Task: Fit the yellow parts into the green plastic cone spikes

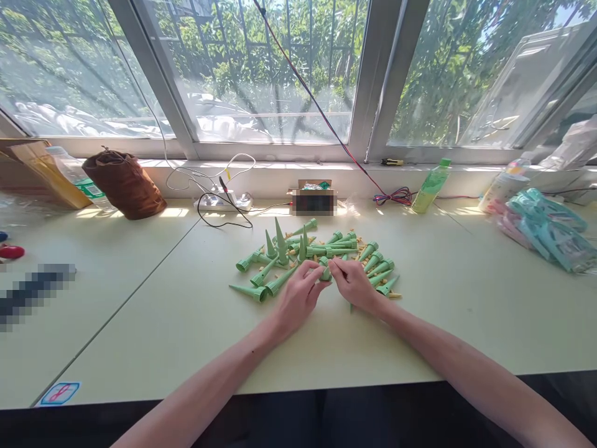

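Observation:
Between thumb and fingers, my left hand [302, 289] grips a green plastic cone-shaped spike [325, 272] by its wide end. My right hand [353, 281] meets it there, fingers pinched together at the same spike; whatever small part they may hold is hidden. Around both hands lies a pile of similar green spikes [280, 246], some standing point up and others on their sides. Small yellow-tan pieces [395, 295] are scattered among them.
Along the window sit a brown drawstring bag [125, 183], a power strip [224, 200] with cables, a small box [314, 201] and a green-capped bottle [431, 185]. Plastic-wrapped teal items [550, 227] lie at right. A numbered label [60, 393] marks the table's front edge.

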### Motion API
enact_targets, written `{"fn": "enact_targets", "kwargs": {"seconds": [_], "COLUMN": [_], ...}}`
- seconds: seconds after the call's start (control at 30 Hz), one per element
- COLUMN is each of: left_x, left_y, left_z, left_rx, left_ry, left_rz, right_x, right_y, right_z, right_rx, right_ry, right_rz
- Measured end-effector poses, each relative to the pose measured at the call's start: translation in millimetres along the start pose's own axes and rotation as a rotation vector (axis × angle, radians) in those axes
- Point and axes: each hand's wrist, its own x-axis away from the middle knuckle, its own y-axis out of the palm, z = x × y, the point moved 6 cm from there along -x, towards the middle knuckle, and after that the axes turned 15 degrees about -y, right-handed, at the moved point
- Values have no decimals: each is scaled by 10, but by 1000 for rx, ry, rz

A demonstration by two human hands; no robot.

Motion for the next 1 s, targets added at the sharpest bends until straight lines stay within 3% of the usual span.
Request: {"fn": "enact_targets", "kwargs": {"seconds": [0.2, 0.37, 0.63, 0.77, 1.0], "left_x": [-50, -72, -52, -45, -87], "left_y": [-6, -4, 14, 32, 70], "left_z": [-52, -102, -52, -108, -106], "left_rx": [77, 260, 181, 315, 689], "left_ry": [-210, -405, -236, -345, -541], "left_rz": [42, -20, -28, -64, -237], "right_x": [-10, -7, 1, 14, 12], "right_y": [-47, -124, -7, 32, 19], "right_z": [2, 21, 10, 10, -4], "right_rx": [4, 37, -19, -50, -57], "right_ry": [57, 101, 92, 89, 79], "right_rz": [79, 153, 73, 45, 14]}}
